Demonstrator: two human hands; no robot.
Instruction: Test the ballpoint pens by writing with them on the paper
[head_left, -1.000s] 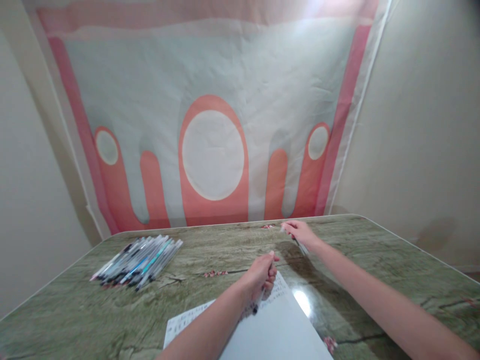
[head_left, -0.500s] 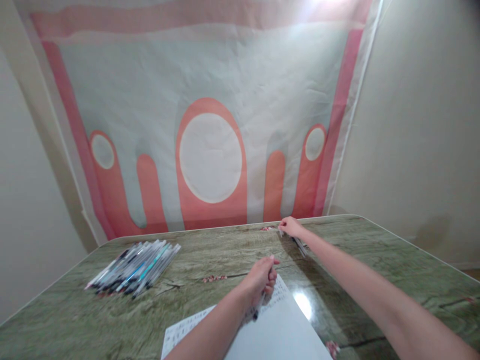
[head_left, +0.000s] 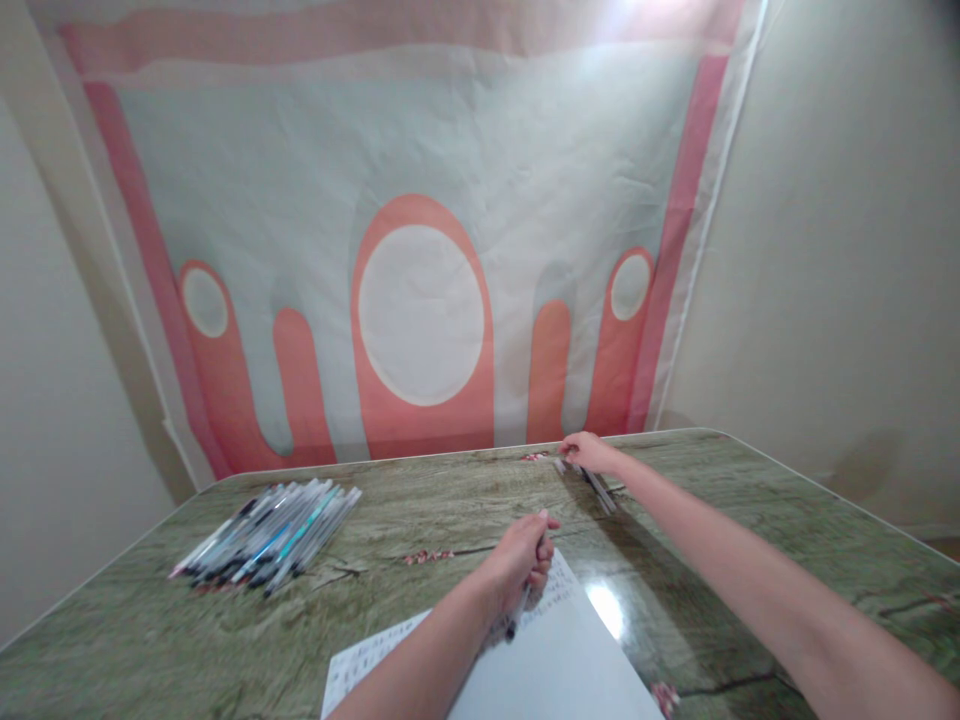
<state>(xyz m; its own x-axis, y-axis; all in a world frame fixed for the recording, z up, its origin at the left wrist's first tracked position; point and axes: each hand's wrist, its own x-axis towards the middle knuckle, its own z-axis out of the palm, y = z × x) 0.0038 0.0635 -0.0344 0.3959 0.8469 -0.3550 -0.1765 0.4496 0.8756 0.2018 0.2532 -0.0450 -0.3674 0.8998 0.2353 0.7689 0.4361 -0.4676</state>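
Observation:
Low over the paper, my left hand [head_left: 523,562] is closed around a pen [head_left: 517,615]; its clear barrel and dark end stick out below the fist. My right hand [head_left: 591,453] reaches to the far edge of the table, fingers bent and slightly apart, with nothing visible in them. Beneath and beside it lie a few grey pens [head_left: 601,494], their far ends partly covered by the hand. A small pale piece [head_left: 559,466] rests on the table just left of those pens. A white sheet of paper [head_left: 555,665] with handwriting along its edges lies under my left forearm.
A wide heap of pens [head_left: 277,535], mostly clear-barrelled with dark ends, lies on the left of the wood-patterned table [head_left: 420,500]. Behind the far edge hangs a pink and grey printed cloth [head_left: 420,130]. A wall [head_left: 840,250] stands to the right.
My right hand has shifted slightly right and loosened, leaving the small pale piece on the table. My left hand and its pen have stayed put.

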